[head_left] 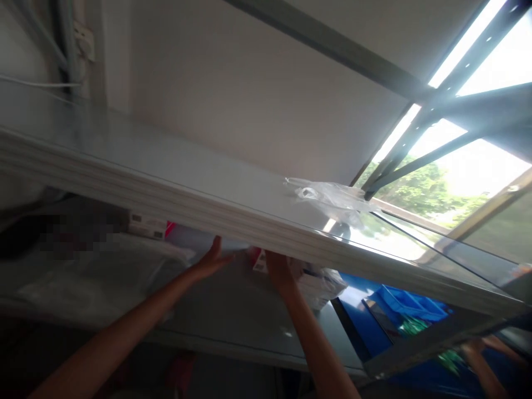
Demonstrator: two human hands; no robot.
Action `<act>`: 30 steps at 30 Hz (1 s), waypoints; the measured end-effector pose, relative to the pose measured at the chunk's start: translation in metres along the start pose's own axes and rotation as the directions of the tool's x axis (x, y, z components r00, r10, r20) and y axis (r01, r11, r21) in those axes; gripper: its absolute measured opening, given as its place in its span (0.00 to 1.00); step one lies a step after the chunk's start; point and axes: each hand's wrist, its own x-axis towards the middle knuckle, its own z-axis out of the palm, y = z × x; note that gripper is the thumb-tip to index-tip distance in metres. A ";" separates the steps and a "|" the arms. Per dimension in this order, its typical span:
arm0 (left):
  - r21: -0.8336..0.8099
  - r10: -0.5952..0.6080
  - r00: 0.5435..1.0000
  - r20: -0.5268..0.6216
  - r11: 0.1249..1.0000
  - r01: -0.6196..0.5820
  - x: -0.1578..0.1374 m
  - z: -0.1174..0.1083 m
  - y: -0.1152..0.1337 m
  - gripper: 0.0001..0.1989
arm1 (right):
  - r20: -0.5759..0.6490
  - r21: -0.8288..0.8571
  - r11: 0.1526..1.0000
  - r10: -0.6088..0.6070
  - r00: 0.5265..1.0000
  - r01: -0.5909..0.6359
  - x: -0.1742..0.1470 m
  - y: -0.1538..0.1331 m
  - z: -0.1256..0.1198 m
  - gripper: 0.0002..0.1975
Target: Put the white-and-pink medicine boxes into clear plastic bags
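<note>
Both my arms reach under the upper shelf board [233,213] into the level below. My left hand [213,260] has its thumb raised and its fingers stretched apart, with nothing in it. Close to it, a pale sheet-like thing with a red end [195,235] lies at the back. My right hand [277,267] reaches in further right, its fingers hidden behind the board's edge. Beside that hand shows a small white and red box [260,261]. Plastic-wrapped goods [322,285] sit just right of my right wrist. The picture is dim and blurred here.
A crumpled clear plastic bag [332,198] lies on the upper shelf. White boxes [146,226] and a large clear plastic bag [95,277] fill the lower left. Blue bins [409,303] stand beyond the metal frame, near another person's arm [484,360].
</note>
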 end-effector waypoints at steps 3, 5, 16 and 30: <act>0.110 0.016 0.998 -0.065 0.994 -0.009 -0.056 -0.028 -0.007 0.45 | 0.103 0.104 0.984 -0.156 0.982 0.145 -0.043 -0.062 0.034 0.35; 0.232 0.054 0.991 -0.122 0.972 -0.025 -0.092 -0.041 -0.010 0.43 | 0.175 0.206 0.964 -0.203 0.963 0.166 -0.070 -0.105 0.058 0.37; 0.570 0.140 0.829 -0.541 0.786 0.239 -0.204 -0.095 -0.018 0.21 | 0.255 0.316 0.948 -0.042 0.966 -0.042 -0.096 -0.176 0.093 0.23; 0.703 -0.060 0.938 -0.342 0.646 0.298 -0.176 -0.134 -0.021 0.15 | 0.270 0.332 0.940 -0.018 0.963 -0.075 -0.094 -0.177 0.092 0.21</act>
